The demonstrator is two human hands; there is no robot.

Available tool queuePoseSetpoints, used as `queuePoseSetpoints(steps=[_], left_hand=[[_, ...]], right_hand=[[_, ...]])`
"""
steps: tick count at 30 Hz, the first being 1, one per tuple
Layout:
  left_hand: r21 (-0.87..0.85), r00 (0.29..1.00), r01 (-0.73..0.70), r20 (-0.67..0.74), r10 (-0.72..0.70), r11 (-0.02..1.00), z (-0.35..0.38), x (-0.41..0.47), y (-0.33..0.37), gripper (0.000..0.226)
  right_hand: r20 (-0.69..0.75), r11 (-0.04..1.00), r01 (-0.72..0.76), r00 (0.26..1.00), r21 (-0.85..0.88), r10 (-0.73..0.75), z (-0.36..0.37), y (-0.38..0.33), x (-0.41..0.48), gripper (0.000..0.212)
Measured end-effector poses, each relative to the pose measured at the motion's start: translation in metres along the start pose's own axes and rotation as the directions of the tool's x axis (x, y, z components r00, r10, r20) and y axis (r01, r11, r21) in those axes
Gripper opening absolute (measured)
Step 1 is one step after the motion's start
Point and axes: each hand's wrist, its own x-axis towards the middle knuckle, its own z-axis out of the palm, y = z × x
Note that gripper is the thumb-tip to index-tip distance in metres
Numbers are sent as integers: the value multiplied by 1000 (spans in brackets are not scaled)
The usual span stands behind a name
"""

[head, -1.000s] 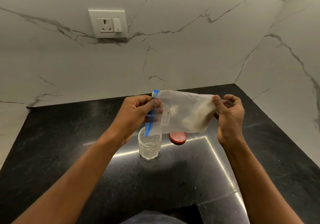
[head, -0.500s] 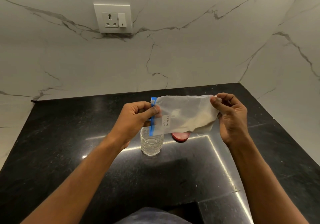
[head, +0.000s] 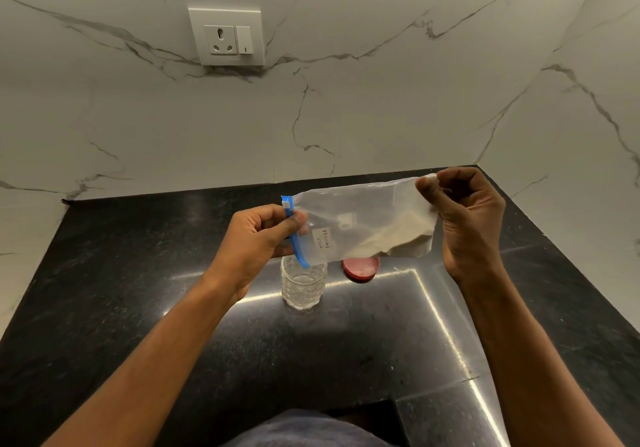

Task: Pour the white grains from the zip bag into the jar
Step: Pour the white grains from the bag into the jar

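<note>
- One glossy, black, speckled counter (head: 138,308) under a veined marble wall (head: 381,100).
- Clear, crinkled zip bag (head: 360,218) held sideways above the jar as before, its right end now slightly higher; white grains (head: 391,242) heaped at that end.
- Left hand (head: 259,239) pinches the blue zip (head: 297,242); right hand (head: 467,218) pinches the bottom corner.
- Faceted glass jar (head: 304,285) stands open beneath the zip.
- Round red lid (head: 360,268) lies just beside it.
</note>
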Motion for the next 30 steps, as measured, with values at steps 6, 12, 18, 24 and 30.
queuePoseSetpoints(steps=[6, 12, 18, 24, 30], left_hand=[[-50, 1000, 8, -29, -10, 999, -9, -1, -6, 23], [-70, 999, 11, -50, -14, 997, -13, -1, -9, 22], [-70, 997, 15, -77, -20, 997, -18, 0, -13, 25], [-68, 997, 24, -72, -29, 997, -20, 2, -14, 26], [-69, 997, 32, -63, -37, 997, -22, 6, -18, 27]], right_hand=[[41, 991, 86, 996, -101, -83, 11, -12, 0, 18], [89, 964, 168, 984, -204, -153, 20, -23, 3, 19], [94, 953, 156, 986, -261, -135, 22, -19, 0, 16], [80, 950, 164, 986, -267, -148, 25, -22, -4, 18], [101, 951, 180, 982, -253, -159, 31, -28, -5, 17]])
